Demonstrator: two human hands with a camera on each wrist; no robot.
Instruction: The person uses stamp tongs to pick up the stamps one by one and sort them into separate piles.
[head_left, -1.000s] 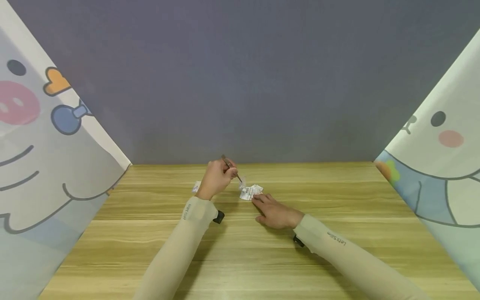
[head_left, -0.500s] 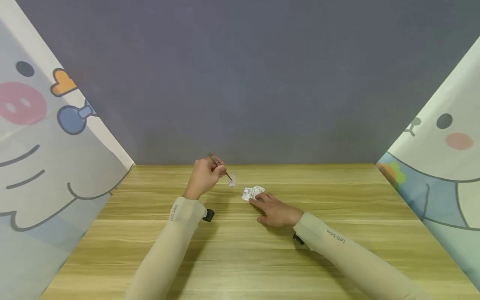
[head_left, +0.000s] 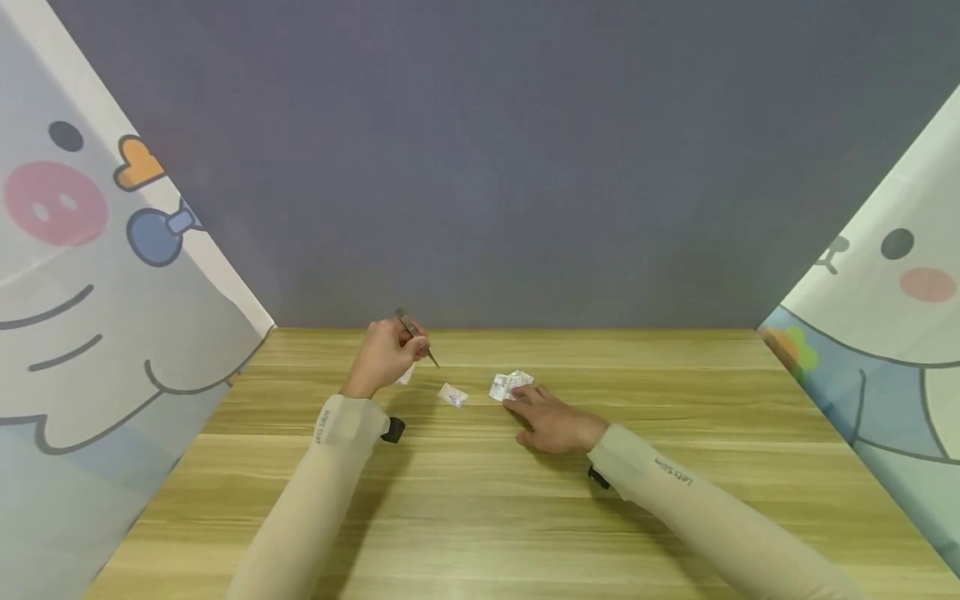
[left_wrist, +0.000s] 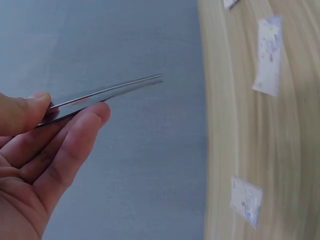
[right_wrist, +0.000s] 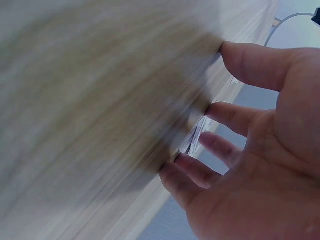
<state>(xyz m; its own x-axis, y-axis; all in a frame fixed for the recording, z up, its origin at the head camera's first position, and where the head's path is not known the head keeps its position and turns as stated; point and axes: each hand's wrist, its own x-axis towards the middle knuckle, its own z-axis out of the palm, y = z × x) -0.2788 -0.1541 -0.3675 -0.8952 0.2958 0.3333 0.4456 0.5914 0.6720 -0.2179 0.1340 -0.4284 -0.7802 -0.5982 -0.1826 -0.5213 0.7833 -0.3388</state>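
My left hand point(head_left: 381, 357) pinches metal tweezers point(left_wrist: 112, 93) between thumb and fingers, the tips pointing away with nothing between them. Below and right of those tips lies a small printed packet or sticker piece point(head_left: 453, 395), pale with bluish marks. A second such piece point(head_left: 406, 376) sits partly behind the left hand; two pieces also show on the wood in the left wrist view. My right hand point(head_left: 551, 423) rests its fingertips at a small overlapping pile of white printed pieces point(head_left: 504, 384). In the right wrist view its fingers are spread, touching the tabletop, and hide most of the pile.
The pieces lie on a wood-grain table point(head_left: 480, 500), near its far edge. A grey panel point(head_left: 480, 167) rises directly behind it. Cartoon-printed panels point(head_left: 97, 333) stand along both sides.
My left hand carried a clear-looking piece leftward from the pile with the tweezers and let it go; it now lies between the hand and the pile. The right hand stays at the pile.
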